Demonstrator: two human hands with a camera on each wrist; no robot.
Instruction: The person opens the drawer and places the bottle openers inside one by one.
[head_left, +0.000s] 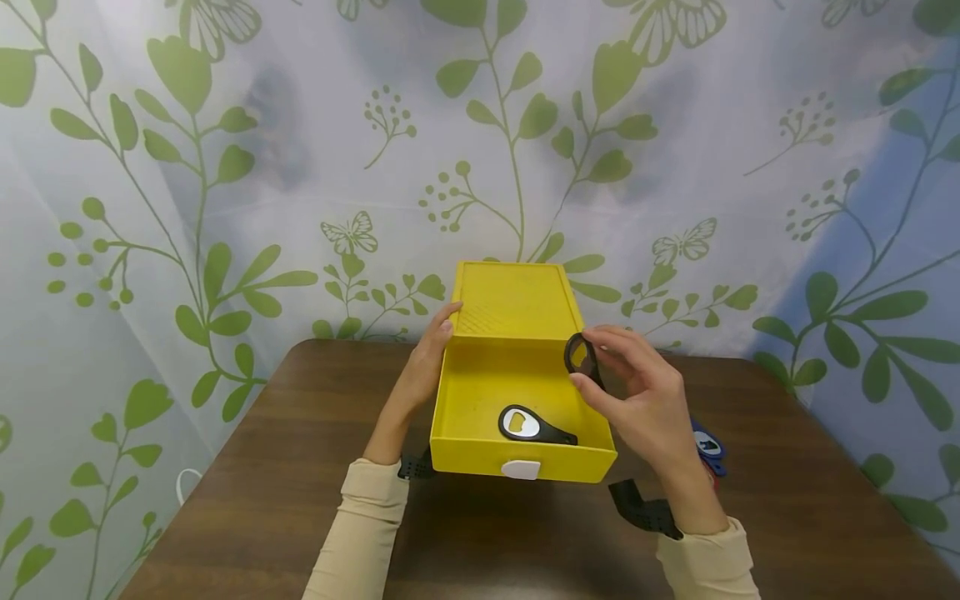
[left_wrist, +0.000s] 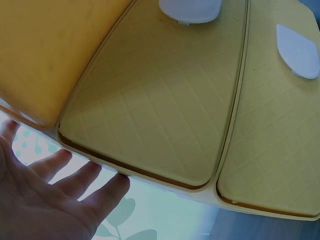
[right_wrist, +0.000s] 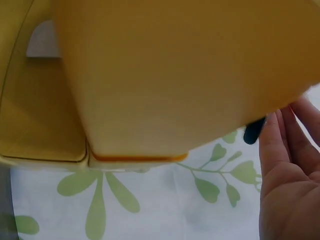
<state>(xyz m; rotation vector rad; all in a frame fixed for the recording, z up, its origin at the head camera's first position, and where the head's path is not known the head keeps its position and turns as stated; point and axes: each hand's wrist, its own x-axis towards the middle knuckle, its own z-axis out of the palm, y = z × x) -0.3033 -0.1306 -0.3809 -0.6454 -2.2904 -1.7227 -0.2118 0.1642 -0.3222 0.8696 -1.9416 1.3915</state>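
right hand (head_left: 641, 400) pinches black opener (head_left: 588, 365) at drawer (head_left: 480, 457)'s right rim; second opener (head_left: 537, 426) inside drawer, near front. left hand (head_left: 423, 367) steadies box (head_left: 517, 300) behind drawer, fingers nearly straight. probably mid-transfer; next move needs rim clearance.

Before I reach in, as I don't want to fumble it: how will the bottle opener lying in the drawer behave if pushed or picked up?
The bottle opener is probably stiff, as its outline looks even and unbent. It seems unlikely to roll, since it lies flat in the drawer. Its smooth-looking surface suggests it may slide if pushed.
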